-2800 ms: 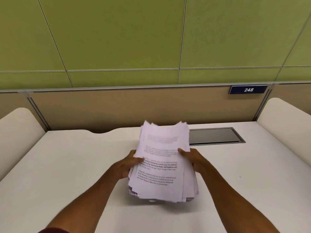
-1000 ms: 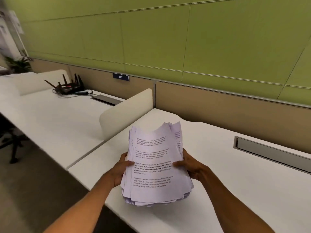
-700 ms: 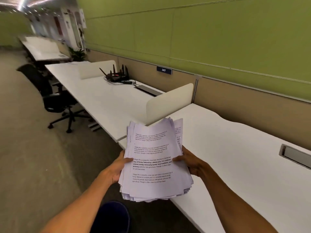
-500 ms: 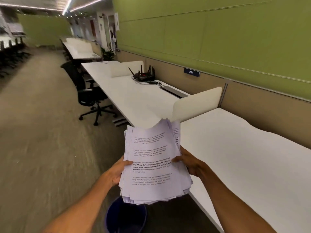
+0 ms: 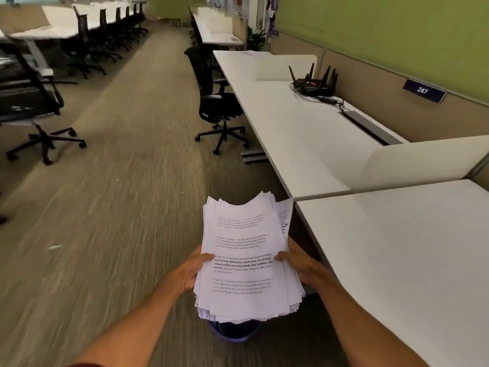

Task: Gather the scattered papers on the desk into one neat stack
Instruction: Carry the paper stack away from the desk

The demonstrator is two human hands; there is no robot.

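The papers (image 5: 244, 263) form one rough stack with uneven edges, held in the air beside the desk (image 5: 412, 250). The left hand (image 5: 190, 271) and right hand (image 5: 299, 263) grip its sides. Remaining: squaring the edges and setting it down.

I can't see the fingers of the left hand (image 5: 191, 271) and right hand (image 5: 301, 266) under the paper stack (image 5: 246, 260), nor most of the blue bin (image 5: 234, 333) beneath it. The floor (image 5: 105, 207) is smeared with blur; the counter (image 5: 410, 247) runs off the right edge.
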